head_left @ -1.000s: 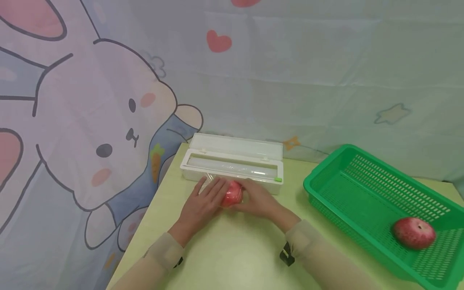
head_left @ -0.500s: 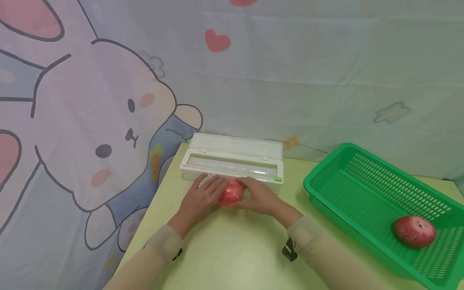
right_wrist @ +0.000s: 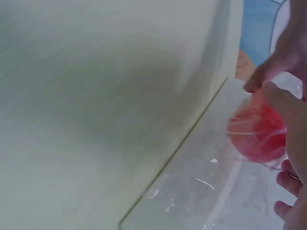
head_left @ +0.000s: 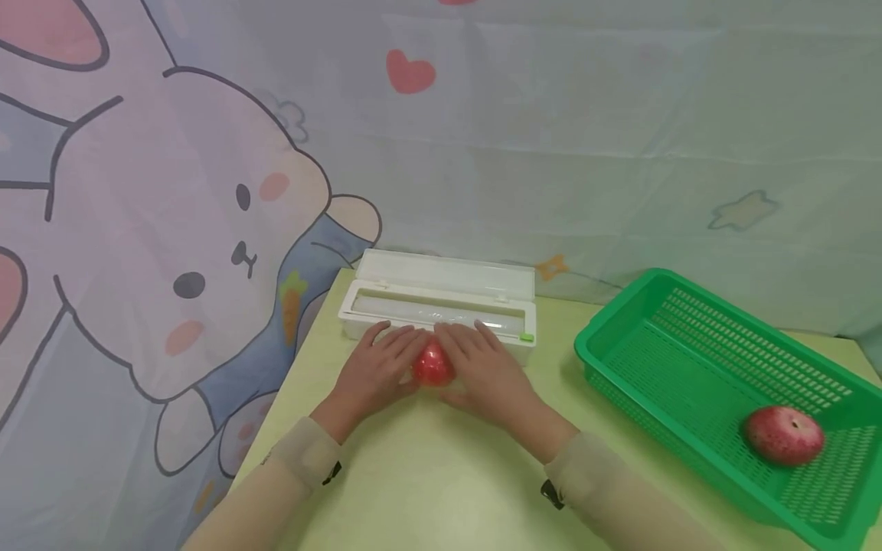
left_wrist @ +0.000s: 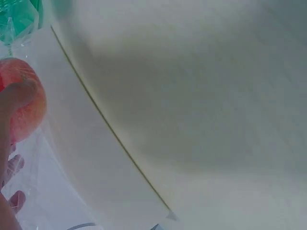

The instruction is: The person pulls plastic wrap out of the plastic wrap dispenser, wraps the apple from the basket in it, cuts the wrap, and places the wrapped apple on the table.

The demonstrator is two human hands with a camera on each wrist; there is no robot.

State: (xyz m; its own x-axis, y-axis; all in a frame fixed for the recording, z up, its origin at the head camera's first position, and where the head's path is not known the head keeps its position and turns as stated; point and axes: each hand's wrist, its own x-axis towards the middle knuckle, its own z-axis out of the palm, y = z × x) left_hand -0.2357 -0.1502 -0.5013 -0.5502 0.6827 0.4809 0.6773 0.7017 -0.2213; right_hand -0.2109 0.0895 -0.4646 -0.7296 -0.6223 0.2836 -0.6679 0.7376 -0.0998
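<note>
A red apple (head_left: 433, 366) under shiny clear cling film (right_wrist: 206, 187) is held between both hands, in front of the white cling film dispenser (head_left: 354, 327). My left hand (head_left: 374, 373) grips its left side; in the left wrist view the thumb lies on the apple (left_wrist: 33, 115) and fingers show through film beyond it. From the right, my right hand (head_left: 488, 373) grips the apple, its thumb across the fruit in the right wrist view and its other fingers past the far side. Loose film spreads around the apple (right_wrist: 256, 132) there.
The dispenser's lid (head_left: 444, 275) stands raised at the back, with a film roll (head_left: 437, 312) inside. To the right is a green plastic basket (head_left: 620, 398) containing another red apple (head_left: 784, 436). A printed rabbit curtain (head_left: 551, 138) hangs behind the pale yellow table (head_left: 427, 474).
The right hand's fingers have shifted from the apple's right side to over its top right, near the left hand's fingertips. The apple has moved slightly left. The view has shifted a little.
</note>
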